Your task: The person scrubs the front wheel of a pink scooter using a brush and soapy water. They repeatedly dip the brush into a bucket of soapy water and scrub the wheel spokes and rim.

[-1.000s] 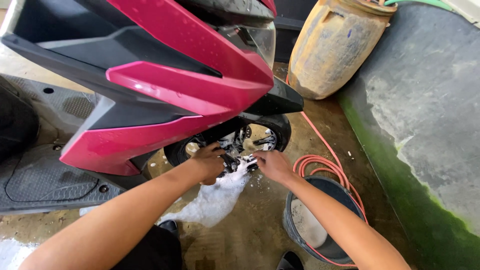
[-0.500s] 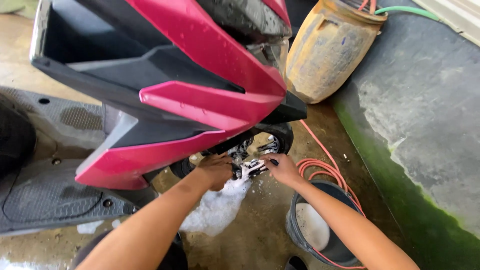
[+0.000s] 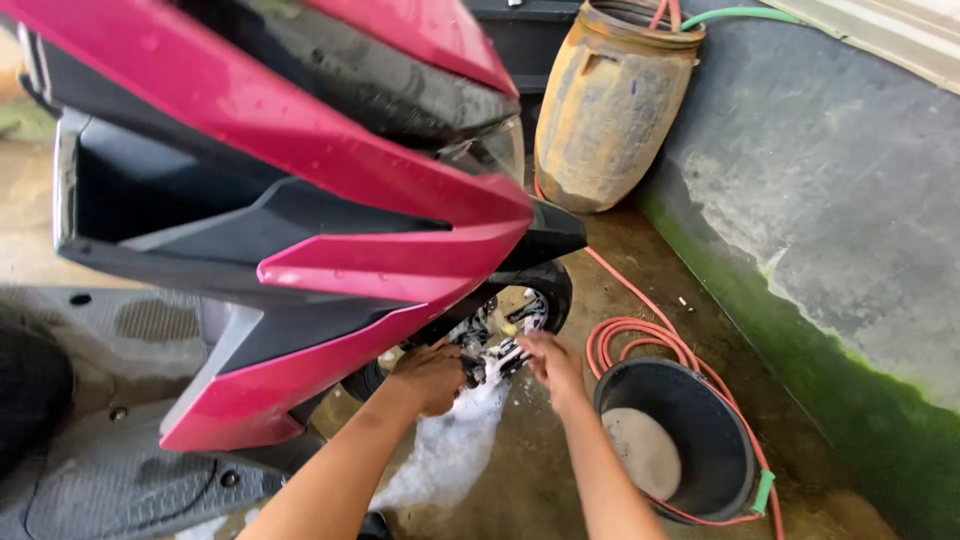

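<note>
A red and black scooter (image 3: 300, 220) fills the left and middle of the view. Both my hands reach under its front fairing to the soapy front wheel (image 3: 515, 310). My left hand (image 3: 430, 375) is curled against the wheel hub, and what it holds is hidden. My right hand (image 3: 553, 365) is blurred beside the wheel, fingers toward the foamy spokes; whether it grips anything I cannot tell. White foam (image 3: 450, 450) runs down from the wheel onto the wet floor.
A black bucket (image 3: 690, 450) with soapy water stands right of my right arm, with a coiled orange hose (image 3: 640, 345) around it. A worn yellow barrel (image 3: 610, 105) stands at the back by a grey wall with green algae (image 3: 850, 400).
My view has moved closer and lower to the scooter's front. Both hands stay at the wheel, the right one moving and blurred. The foam patch below has spread.
</note>
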